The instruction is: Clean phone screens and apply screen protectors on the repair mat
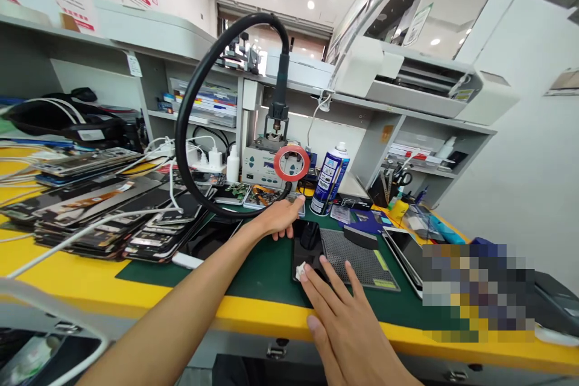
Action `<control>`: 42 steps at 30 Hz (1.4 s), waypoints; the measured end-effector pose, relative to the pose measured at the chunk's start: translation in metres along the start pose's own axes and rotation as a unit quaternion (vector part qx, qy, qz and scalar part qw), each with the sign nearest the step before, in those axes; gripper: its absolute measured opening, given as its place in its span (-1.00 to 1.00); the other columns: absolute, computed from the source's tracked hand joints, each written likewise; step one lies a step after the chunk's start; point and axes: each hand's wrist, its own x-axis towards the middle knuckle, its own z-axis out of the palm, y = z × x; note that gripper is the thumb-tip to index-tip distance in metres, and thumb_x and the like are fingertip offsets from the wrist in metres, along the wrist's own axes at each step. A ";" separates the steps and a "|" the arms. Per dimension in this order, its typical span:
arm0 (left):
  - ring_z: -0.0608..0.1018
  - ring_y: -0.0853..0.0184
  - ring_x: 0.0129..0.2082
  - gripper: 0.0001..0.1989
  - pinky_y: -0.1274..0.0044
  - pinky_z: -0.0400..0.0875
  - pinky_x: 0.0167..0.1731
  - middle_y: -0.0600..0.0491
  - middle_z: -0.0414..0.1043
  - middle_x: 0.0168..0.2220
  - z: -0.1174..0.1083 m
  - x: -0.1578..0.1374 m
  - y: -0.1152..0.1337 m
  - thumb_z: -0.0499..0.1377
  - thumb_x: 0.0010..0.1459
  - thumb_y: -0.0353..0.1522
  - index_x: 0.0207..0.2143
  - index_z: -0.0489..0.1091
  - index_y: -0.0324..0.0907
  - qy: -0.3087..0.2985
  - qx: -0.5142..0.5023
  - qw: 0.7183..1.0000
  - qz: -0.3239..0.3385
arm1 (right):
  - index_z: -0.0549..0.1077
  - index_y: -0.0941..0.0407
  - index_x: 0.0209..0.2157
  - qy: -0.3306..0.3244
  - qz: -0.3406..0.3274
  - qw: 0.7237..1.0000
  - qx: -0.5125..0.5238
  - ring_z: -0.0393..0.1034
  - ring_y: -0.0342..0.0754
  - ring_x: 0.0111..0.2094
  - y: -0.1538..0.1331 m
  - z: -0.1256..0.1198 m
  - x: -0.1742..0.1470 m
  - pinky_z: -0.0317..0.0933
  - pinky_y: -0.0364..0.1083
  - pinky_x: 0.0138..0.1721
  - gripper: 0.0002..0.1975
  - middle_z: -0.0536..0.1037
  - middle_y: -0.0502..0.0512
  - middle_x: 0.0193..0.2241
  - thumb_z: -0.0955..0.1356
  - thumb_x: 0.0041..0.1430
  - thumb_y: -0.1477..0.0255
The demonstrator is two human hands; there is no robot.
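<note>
A black phone (309,247) lies flat on the green mat, its glossy face up. My left hand (281,217) is at the phone's far left corner, thumb stretched away from the lower fingers; whether it touches the phone I cannot tell. My right hand (346,313) is over the near end, fingers spread. Its index fingertip meets a small crumpled white tissue (300,271) on the screen. Just right of the phone is a perforated dark plate (357,256), partly behind my right fingers.
Stacked phone parts (90,217) and white cables cover the left side. A thick black hose (181,126) loops up from a bench machine (262,166) bearing a red tape roll (292,163). A blue spray can (330,180) stands behind the phone; a tablet (404,256) lies right.
</note>
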 end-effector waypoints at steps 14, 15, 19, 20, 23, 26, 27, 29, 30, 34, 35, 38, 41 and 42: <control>0.48 0.36 -0.68 -0.05 0.49 0.51 -0.51 -0.15 0.59 -0.42 -0.005 -0.014 0.011 -0.41 0.26 0.17 -0.16 0.52 -0.37 0.007 0.048 0.998 -0.029 | -0.05 -0.19 0.39 0.113 -0.072 0.987 -0.091 0.18 0.35 0.27 0.035 0.021 0.043 0.25 0.52 0.09 -0.38 0.18 -0.09 0.30 0.18 0.36 0.16; 0.48 0.36 -0.67 -0.04 0.47 0.52 -0.50 -0.15 0.58 -0.41 -0.005 -0.015 0.011 -0.42 0.26 0.17 -0.15 0.52 -0.37 0.009 0.049 0.998 -0.031 | 0.00 -0.20 0.38 0.091 -0.061 0.991 -0.077 0.14 0.36 0.28 0.038 0.020 0.048 0.19 0.54 0.11 -0.40 0.18 -0.10 0.30 0.18 0.36 0.14; 0.49 0.35 -0.68 -0.02 0.45 0.53 -0.46 -0.16 0.58 -0.40 -0.005 -0.015 0.013 -0.43 0.24 0.18 -0.14 0.51 -0.37 0.014 0.047 0.998 -0.035 | 0.16 -0.15 0.33 0.005 0.002 1.000 -0.022 0.02 0.33 0.33 0.044 0.009 0.066 -0.02 0.54 0.23 -0.44 0.16 -0.07 0.31 0.12 0.37 0.06; 0.49 0.35 -0.68 -0.02 0.45 0.53 -0.46 -0.16 0.57 -0.41 -0.005 -0.015 0.012 -0.42 0.24 0.19 -0.14 0.52 -0.38 0.015 0.046 0.998 -0.035 | 0.18 -0.12 0.33 -0.009 0.017 1.000 -0.012 -0.01 0.32 0.35 0.045 0.006 0.070 -0.06 0.52 0.25 -0.43 0.15 -0.06 0.32 0.11 0.36 0.05; 0.48 0.32 -0.70 0.00 0.43 0.52 -0.47 -0.15 0.54 -0.49 -0.005 -0.013 0.012 -0.43 0.23 0.19 -0.15 0.52 -0.40 0.021 0.041 0.998 -0.041 | 0.16 -0.06 0.34 -0.030 0.048 0.998 -0.004 -0.13 0.27 0.38 0.047 0.002 0.080 -0.19 0.47 0.31 -0.38 0.09 -0.07 0.34 0.07 0.36 0.02; 0.47 0.31 -0.72 0.01 0.41 0.51 -0.50 -0.13 0.50 -0.55 -0.004 -0.010 0.009 -0.44 0.23 0.20 -0.23 0.54 -0.39 0.027 0.035 0.998 -0.045 | 0.10 -0.01 0.37 -0.029 0.071 0.997 -0.003 -0.20 0.23 0.40 0.050 0.002 0.089 -0.27 0.43 0.34 -0.35 0.06 -0.07 0.35 0.03 0.38 0.02; 0.47 0.32 -0.73 0.00 0.41 0.51 -0.51 -0.13 0.50 -0.55 -0.003 -0.009 0.009 -0.43 0.23 0.20 -0.28 0.54 -0.38 0.029 0.032 0.998 -0.046 | 0.09 0.00 0.37 -0.027 0.078 0.997 0.001 -0.20 0.22 0.40 0.050 0.003 0.092 -0.27 0.43 0.34 -0.35 0.07 -0.05 0.35 0.02 0.38 0.02; 0.46 0.34 -0.73 -0.03 0.43 0.50 -0.54 -0.12 0.51 -0.53 -0.003 -0.007 0.007 -0.41 0.23 0.21 -0.36 0.53 -0.35 0.031 0.023 0.998 -0.045 | 0.09 0.04 0.37 -0.027 0.090 0.996 0.007 -0.19 0.23 0.40 0.050 0.001 0.096 -0.26 0.43 0.34 -0.34 0.09 -0.02 0.35 0.02 0.39 0.03; 0.45 0.35 -0.74 -0.04 0.44 0.49 -0.56 -0.12 0.51 -0.53 -0.002 -0.006 0.006 -0.40 0.23 0.21 -0.39 0.52 -0.34 0.033 0.017 0.998 -0.045 | 0.08 0.06 0.37 -0.028 0.096 0.995 0.009 -0.19 0.24 0.41 0.048 -0.001 0.098 -0.27 0.44 0.34 -0.34 0.10 0.01 0.35 0.01 0.39 0.04; 0.41 0.37 -0.76 -0.05 0.46 0.43 -0.68 -0.11 0.49 -0.54 0.001 -0.004 0.004 -0.38 0.19 0.25 -0.46 0.47 -0.33 0.034 -0.003 0.999 -0.041 | 0.10 0.13 0.37 -0.040 0.114 0.992 0.026 -0.18 0.29 0.40 0.040 -0.013 0.101 -0.34 0.47 0.32 -0.33 0.10 0.06 0.36 -0.02 0.40 0.07; 0.41 0.37 -0.76 -0.04 0.46 0.41 -0.70 -0.13 0.49 -0.53 0.003 -0.004 0.003 -0.39 0.18 0.26 -0.47 0.47 -0.33 0.035 -0.005 0.999 -0.040 | 0.10 0.14 0.37 -0.040 0.115 0.992 0.033 -0.18 0.29 0.40 0.038 -0.016 0.101 -0.36 0.47 0.32 -0.33 0.11 0.06 0.36 -0.04 0.41 0.08; 0.38 0.38 -0.76 -0.02 0.49 0.33 -0.76 -0.14 0.49 -0.53 0.005 0.000 -0.001 -0.41 0.15 0.29 -0.46 0.46 -0.32 0.040 -0.010 0.999 -0.033 | 0.09 0.15 0.37 -0.028 0.115 0.991 0.059 -0.17 0.29 0.40 0.039 -0.022 0.098 -0.39 0.46 0.32 -0.32 0.12 0.08 0.37 -0.07 0.42 0.09; 0.40 0.36 -0.75 -0.02 0.53 0.32 -0.79 -0.09 0.48 -0.56 0.004 0.003 -0.002 -0.36 0.12 0.31 -0.36 0.47 -0.33 0.032 -0.021 0.999 -0.026 | 0.03 0.13 0.39 -0.026 0.123 0.988 0.089 -0.22 0.29 0.41 0.045 -0.025 0.090 -0.44 0.46 0.33 -0.31 0.07 0.06 0.39 -0.09 0.41 0.07; 0.41 0.35 -0.74 -0.03 0.54 0.32 -0.79 -0.07 0.48 -0.56 0.004 0.004 -0.002 -0.34 0.12 0.32 -0.30 0.46 -0.33 0.029 -0.025 0.999 -0.025 | 0.03 0.12 0.40 -0.027 0.126 0.987 0.097 -0.23 0.28 0.42 0.048 -0.026 0.086 -0.44 0.45 0.33 -0.31 0.06 0.05 0.39 -0.10 0.41 0.07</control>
